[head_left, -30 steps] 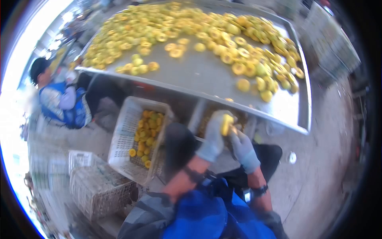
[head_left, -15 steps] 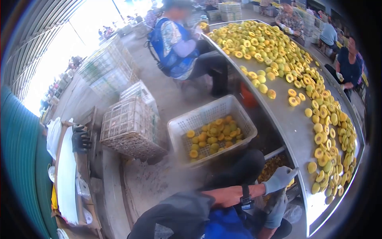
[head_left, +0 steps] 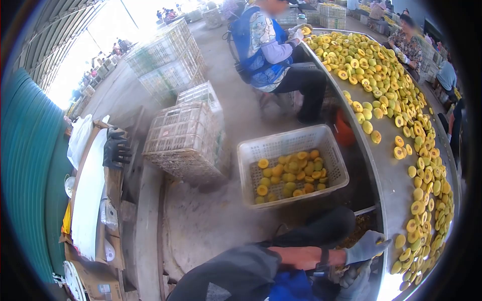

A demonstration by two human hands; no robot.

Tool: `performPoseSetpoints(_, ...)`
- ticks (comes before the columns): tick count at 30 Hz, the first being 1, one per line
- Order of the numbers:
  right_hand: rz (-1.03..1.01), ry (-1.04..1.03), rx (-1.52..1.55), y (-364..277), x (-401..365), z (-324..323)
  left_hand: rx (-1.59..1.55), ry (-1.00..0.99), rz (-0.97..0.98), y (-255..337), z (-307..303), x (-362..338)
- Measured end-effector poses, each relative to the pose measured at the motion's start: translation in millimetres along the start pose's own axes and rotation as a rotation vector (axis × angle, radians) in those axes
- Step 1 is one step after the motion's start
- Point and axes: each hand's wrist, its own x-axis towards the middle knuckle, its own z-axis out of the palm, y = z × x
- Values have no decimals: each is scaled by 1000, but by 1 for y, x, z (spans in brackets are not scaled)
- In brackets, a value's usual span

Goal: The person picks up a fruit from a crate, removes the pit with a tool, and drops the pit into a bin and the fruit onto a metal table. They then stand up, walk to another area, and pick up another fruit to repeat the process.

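Your left hand [head_left: 367,246], in a grey glove, lies against the near edge of the bench [head_left: 389,175] with its fingers stretched out almost flat. Nothing shows in its grip, though the palm side is turned away from you. Your right hand [head_left: 354,282] sits lower, close to your lap and half cut off by the frame, so you cannot tell how far it is closed or whether it holds anything.

The halved yellow fruit [head_left: 400,242] nearest your left fingertips lies just inside the bench's near edge. The rest spreads in a thick band along the far side towards the far corner. The raised rim probably keeps the rounded pieces from rolling off.

A white basket [head_left: 281,143] stands on the floor just beside your knee, hard against the bench's near edge, with more fruit pieces [head_left: 288,175] in its bottom. That spot looks chosen for an easy reach. Under the bench edge a bin of dark scraps [head_left: 359,226] sits below your hands.

A stack of empty crates [head_left: 183,135] stands behind the basket, and a co-worker in a blue vest [head_left: 266,45] sits further along the same edge.
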Motion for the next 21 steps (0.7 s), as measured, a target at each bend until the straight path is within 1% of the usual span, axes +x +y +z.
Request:
performPoseSetpoints(1,15,-6,-25,-1,22,49,11,-29,-8,8,-4,2)
performPoseSetpoints(2,31,-13,-50,-2,36,76,21,-56,-14,13,-9,3)
performPoseSetpoints(3,-61,177,-547,-1,26,60,81,-90,43,4,-11,9)
performPoseSetpoints(4,-35,330,-600,-4,15,47,141,-124,101,-13,-12,20)
performPoseSetpoints(5,-21,438,-584,-3,25,55,203,-161,157,-10,-16,24)
performPoseSetpoints(8,-14,630,-543,-3,35,56,60,-340,153,-1,-26,28)
performPoseSetpoints(11,-41,765,-519,-3,36,50,-71,-400,15,-10,-23,33)
performPoseSetpoints(14,-91,890,-492,-5,36,41,-98,-397,-19,-17,-18,37)
performPoseSetpoints(17,-141,1000,-454,-6,38,31,-264,-299,-78,-61,7,43)
performPoseSetpoints(20,-183,1087,-424,-6,39,22,-380,-150,-197,-69,22,36)
performPoseSetpoints(21,-193,1113,-413,-5,40,20,-438,-91,-306,-69,26,36)
